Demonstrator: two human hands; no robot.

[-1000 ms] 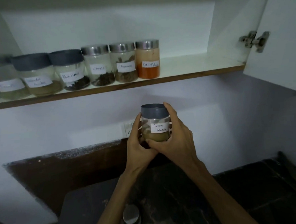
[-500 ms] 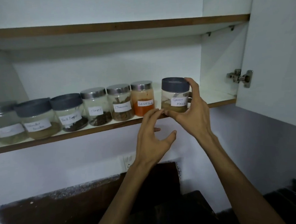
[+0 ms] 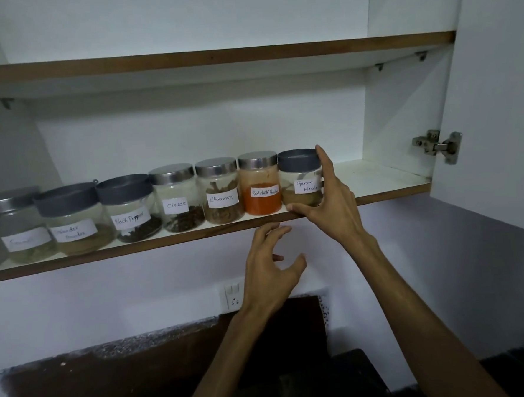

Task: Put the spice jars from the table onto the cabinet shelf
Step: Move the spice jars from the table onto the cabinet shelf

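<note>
The scene is dimly lit. The cabinet's white back panel [image 3: 201, 134] is brightest; the counter [image 3: 351, 374] below is lost in shadow. Wide-angle bending is seen at the edges, where the leftmost jar [image 3: 17, 225] is blurred and its label unreadable.

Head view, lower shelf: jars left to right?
Unreadable-label jar → coriander powder jar → black pepper jar → cloves jar → cinnamon jar → red chilli powder jar → garam masala jar, right hand on it.
</note>
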